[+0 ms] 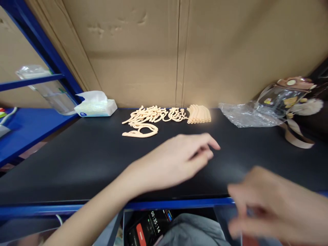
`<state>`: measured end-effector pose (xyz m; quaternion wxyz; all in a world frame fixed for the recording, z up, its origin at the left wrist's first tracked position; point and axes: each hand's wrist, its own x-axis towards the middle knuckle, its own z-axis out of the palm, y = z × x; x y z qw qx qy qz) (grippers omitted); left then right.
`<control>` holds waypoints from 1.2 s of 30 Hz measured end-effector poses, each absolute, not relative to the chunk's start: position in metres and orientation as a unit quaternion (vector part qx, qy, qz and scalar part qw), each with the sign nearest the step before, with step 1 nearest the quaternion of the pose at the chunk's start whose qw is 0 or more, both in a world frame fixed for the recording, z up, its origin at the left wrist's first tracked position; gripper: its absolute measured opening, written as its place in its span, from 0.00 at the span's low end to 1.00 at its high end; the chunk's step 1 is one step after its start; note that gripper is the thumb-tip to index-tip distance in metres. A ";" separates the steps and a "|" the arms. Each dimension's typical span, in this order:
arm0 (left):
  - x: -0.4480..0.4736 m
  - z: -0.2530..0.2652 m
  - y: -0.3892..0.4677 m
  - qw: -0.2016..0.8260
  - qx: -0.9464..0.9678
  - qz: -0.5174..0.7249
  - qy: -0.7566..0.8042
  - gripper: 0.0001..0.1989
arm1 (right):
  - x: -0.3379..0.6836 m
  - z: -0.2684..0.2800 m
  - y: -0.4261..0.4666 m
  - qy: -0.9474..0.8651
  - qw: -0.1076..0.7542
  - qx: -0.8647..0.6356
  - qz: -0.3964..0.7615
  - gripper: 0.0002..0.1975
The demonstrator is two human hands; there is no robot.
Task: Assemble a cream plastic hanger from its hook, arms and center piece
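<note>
Plainly, the left hand (176, 160) hovers palm-down over the black mat (77, 160), fingers loosely extended and a little apart, with nothing in its grasp. It is short of the loose heap of cream plastic pieces (153, 116), which lies on the mat beyond the fingertips, toward the cardboard wall (179, 51). One looped piece (140, 131) lies apart on the near side of that heap, the closest of all to the hand, and a tidy stacked row of strips (199, 114) sits just to the heap's right. The right hand (276, 208) is blurred at the mat's near edge; whether its curled fingers hold anything cannot be told. A reach toward the heap would go best aimed at the separate looped piece, pinched at its edge so the tangle behind stays undisturbed and the stacked row keeps its order. Left of the heap stands a tissue pack (96, 106); well right of it lie a crumpled clear bag (243, 116) and a decorated transparent pouch (287, 99).
</note>
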<state>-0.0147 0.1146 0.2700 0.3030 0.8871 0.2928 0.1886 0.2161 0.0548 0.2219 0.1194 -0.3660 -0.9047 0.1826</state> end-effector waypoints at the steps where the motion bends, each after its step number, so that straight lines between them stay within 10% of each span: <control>1: -0.012 0.268 0.129 0.259 0.894 0.191 0.313 0.13 | 0.214 0.230 0.072 -0.914 0.151 -0.358 0.118 0.17; 8: -0.013 0.214 0.193 0.045 0.902 0.117 0.414 0.21 | 0.205 0.214 0.185 -0.904 0.180 -0.389 -0.019 0.16; 16: -0.039 0.192 0.197 0.083 0.911 0.053 0.400 0.35 | 0.207 0.185 0.201 -0.915 0.140 -0.374 0.054 0.32; 36: -0.046 0.189 0.198 0.054 0.922 0.046 0.382 0.33 | 0.209 0.184 0.199 -0.907 0.097 -0.397 0.104 0.35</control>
